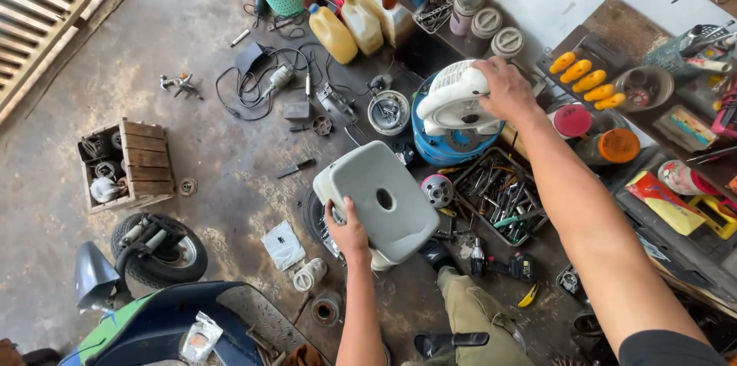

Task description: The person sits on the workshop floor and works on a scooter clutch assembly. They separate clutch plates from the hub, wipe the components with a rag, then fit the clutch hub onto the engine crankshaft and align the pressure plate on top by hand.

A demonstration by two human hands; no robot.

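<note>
Grey plastic cover (381, 199) in left hand (349, 229) grip, right hand (503, 88) clasping white fan (454, 97), four orange handles (588, 82)

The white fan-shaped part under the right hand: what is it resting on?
The white part lies on top of a blue round container, and the right hand presses on its upper edge. Only the blue rim and side show; the part covers whatever is inside.

Floor: stained grey concrete floor (176, 21).
Left: slatted wooden crate (127, 165) of metal parts; small black scooter wheel (159, 249) nearby.
Centre: tangled black cables (257, 82), white plastic packet (282, 245).
Right: open metal tray of hand tools (500, 196).
Top: two yellow plastic jugs (347, 28).
</note>
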